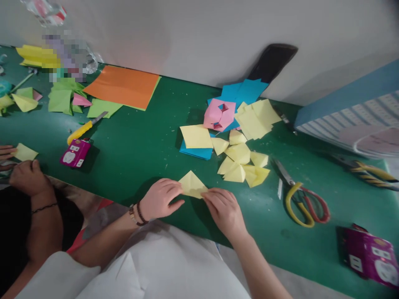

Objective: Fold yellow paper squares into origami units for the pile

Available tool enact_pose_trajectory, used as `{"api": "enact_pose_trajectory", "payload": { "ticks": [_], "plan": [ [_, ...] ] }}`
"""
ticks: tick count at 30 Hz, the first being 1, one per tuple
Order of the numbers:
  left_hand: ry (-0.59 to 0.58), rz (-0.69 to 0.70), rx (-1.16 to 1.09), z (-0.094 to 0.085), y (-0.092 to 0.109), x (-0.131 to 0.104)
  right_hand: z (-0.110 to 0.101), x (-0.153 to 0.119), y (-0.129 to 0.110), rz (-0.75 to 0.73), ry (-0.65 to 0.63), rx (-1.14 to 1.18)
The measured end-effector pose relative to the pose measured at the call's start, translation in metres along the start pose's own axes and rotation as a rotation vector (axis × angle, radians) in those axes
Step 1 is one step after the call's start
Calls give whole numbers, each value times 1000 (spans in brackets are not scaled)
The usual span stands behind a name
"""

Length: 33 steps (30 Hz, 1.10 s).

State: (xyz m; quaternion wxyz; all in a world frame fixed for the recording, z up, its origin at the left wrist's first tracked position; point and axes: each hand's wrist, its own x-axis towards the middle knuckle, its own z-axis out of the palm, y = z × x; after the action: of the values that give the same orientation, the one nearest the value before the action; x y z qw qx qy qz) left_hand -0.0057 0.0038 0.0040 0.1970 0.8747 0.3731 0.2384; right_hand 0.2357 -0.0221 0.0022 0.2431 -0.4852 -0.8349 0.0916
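Note:
A pale yellow square of paper, turned corner-up with a crease down its middle, lies between my hands near the table's front edge. My left hand pinches its left corner, thumb held apart below. The fingers of my right hand are closed on its right corner. Just beyond sit several folded yellow paper pieces in a loose group. A flat yellow sheet rests on blue sheets to their left. Behind them stands a pink folded paper shape.
Scissors and pliers lie right, near a purple box and a large blue box. Orange paper, a yellow cutter and another purple box lie left. A co-worker's hands hold yellow paper at far left.

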Motion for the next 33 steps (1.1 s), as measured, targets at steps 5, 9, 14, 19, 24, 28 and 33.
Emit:
{"api": "enact_pose_trajectory", "payload": {
  "ticks": [5,9,14,19,24,28,33],
  "plan": [
    [57,-169,44,7,5,14,10,16,-1,107,16,-95],
    [29,-163,89,12,6,17,17,25,-1,96,-4,-144],
    [-32,-170,167,14,5,16,17,29,1,70,-28,-178],
    [-106,-150,191,11,6,18,17,30,3,67,-38,-196],
    [-163,-124,217,10,5,21,18,31,4,77,-52,-197],
    [-189,-115,211,10,4,23,17,32,4,81,-63,-189],
    [-192,-105,223,10,4,23,18,33,5,82,-64,-181]
  ]
}}
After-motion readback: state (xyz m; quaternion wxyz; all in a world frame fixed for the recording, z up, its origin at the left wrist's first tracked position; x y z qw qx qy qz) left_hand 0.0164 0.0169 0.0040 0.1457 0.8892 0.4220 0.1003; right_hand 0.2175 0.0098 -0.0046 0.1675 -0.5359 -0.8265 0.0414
